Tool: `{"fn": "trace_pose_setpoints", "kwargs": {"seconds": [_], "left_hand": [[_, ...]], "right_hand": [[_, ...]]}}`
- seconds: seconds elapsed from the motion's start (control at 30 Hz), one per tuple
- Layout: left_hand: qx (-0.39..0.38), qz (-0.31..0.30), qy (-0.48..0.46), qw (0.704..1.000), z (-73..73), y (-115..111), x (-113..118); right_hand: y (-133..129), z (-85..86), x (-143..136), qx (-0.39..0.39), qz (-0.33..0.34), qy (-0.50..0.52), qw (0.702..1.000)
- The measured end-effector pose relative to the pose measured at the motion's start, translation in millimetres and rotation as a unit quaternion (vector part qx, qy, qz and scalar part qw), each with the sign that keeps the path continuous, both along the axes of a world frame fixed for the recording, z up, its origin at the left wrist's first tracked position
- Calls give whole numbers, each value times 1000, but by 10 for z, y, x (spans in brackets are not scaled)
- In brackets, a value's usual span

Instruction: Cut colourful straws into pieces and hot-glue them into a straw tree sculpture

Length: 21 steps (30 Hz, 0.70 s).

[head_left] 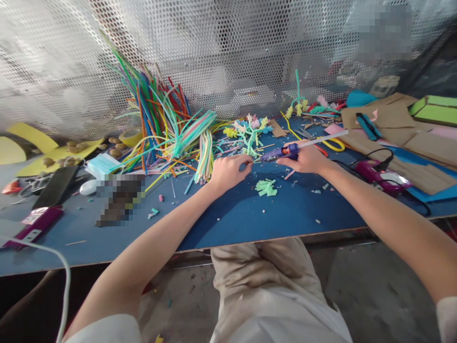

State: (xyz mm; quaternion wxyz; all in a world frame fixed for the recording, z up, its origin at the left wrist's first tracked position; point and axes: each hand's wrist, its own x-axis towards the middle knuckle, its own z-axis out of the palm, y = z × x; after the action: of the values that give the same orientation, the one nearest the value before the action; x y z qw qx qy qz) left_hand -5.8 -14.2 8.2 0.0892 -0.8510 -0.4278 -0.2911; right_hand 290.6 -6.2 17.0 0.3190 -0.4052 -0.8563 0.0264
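My right hand (305,158) is wrapped round a purple glue gun (280,152) with a long clear glue stick (324,137) in its back; its nozzle points left. My left hand (232,171) is pinched near the nozzle tip, closed on a small pale green piece (256,160), mostly hidden by the fingers. Just behind the hands stands a small tree shape (252,133) of green pipe cleaner with pink, yellow and blue tufts. A little pile of short light green pieces (266,187) lies on the blue table (228,216) in front of the hands.
Bundles of coloured pipe cleaners (160,114) stand at the back left. A metal mesh (221,47) rises behind the table. At the right are cardboard sheets (382,116) and a purple power strip (382,176) with black cables. A phone (55,186) and face mask (103,165) lie left.
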Motion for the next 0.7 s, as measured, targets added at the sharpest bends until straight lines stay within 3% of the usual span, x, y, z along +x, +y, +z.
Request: {"fn": "trace_pose_setpoints", "kwargs": {"seconds": [0.3,0.7], "left_hand": [[-37,15,13,999,28,-23,5],[-26,10,15,1000,4,3,-4]], "right_hand": [[1,7,5,43,14,-9,999],[27,-25,9,51,5,-16,999]]}}
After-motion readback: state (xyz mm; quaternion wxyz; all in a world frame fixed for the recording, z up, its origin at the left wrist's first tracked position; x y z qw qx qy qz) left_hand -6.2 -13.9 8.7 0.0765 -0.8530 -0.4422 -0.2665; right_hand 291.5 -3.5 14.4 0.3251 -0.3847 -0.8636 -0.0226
